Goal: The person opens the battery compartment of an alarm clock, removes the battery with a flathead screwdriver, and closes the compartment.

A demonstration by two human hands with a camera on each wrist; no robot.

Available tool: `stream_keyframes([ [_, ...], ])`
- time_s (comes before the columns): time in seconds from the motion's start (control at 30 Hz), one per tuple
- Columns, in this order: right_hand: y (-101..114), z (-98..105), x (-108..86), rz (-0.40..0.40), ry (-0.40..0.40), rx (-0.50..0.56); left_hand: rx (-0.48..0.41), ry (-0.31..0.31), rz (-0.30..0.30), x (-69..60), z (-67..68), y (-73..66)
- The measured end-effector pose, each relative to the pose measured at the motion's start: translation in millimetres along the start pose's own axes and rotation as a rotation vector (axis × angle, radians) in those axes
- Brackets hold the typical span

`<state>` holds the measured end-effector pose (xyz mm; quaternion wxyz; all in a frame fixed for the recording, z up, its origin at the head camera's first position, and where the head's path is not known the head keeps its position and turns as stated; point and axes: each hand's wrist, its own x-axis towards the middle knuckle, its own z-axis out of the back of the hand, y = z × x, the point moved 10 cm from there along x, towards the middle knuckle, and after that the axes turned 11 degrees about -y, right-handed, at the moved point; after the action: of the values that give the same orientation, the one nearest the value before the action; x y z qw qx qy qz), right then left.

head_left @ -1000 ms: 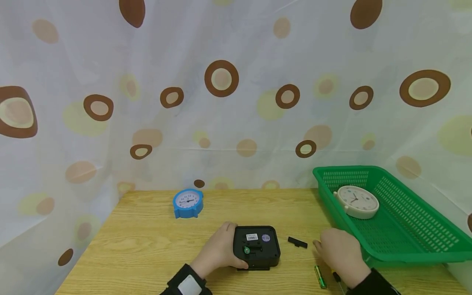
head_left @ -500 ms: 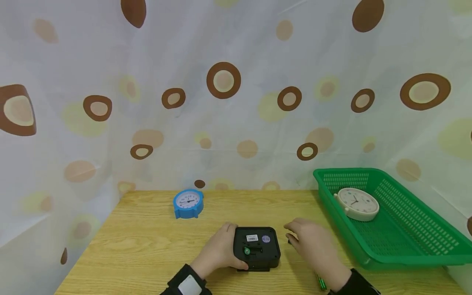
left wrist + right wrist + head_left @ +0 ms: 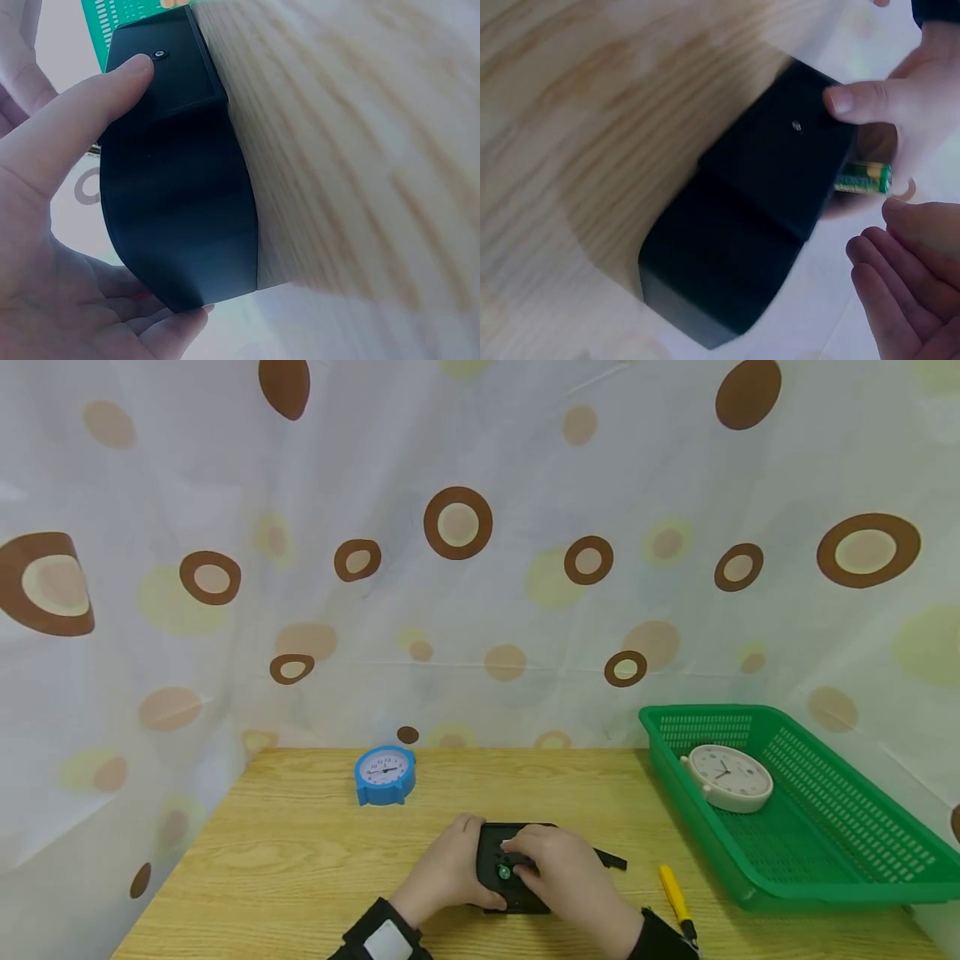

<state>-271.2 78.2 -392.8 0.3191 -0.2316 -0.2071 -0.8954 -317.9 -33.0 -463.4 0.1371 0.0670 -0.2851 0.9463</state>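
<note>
Blue clock (image 3: 385, 770), white face, near the far edge of the desk (image 3: 300, 852), left of centre; two small blue feet on its near side. Desk top is light wood grain. Green slotted basket (image 3: 840, 893) at far right, white clock (image 3: 731, 777) inside, face up by the left wall. Yellow-handled tool (image 3: 675, 893) left of basket, not touching it, black collar toward the near edge. Pale sheet (image 3: 510, 452) behind: brown rings, tan and yellow-green spots, some creases.

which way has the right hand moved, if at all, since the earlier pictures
Yes, left: away from the green basket and over the black device.
</note>
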Motion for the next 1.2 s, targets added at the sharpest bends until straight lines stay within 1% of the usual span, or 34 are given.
stream_keyframes([
  [0.13, 0, -14, 0.1, -0.003, 0.058, 0.04, 0.01, 0.004, -0.013, 0.4, 0.3, -2.0],
  [0.4, -3, -28, -0.2, -0.001, 0.101, 0.113, 0.008, 0.005, -0.026, 0.3, 2.4, -3.3],
  [0.6, -4, -32, -0.1, 0.005, 0.096, 0.123, 0.008, 0.001, -0.039, 0.2, 2.7, -3.6],
  [0.93, -8, -36, -0.1, -0.013, 0.112, 0.15, -0.004, 0.007, -0.025, -0.3, 1.7, -2.8],
  [1.2, -7, -36, 0.8, 0.001, 0.118, 0.159, -0.009, 0.009, -0.041, -1.1, 3.7, -5.0],
])
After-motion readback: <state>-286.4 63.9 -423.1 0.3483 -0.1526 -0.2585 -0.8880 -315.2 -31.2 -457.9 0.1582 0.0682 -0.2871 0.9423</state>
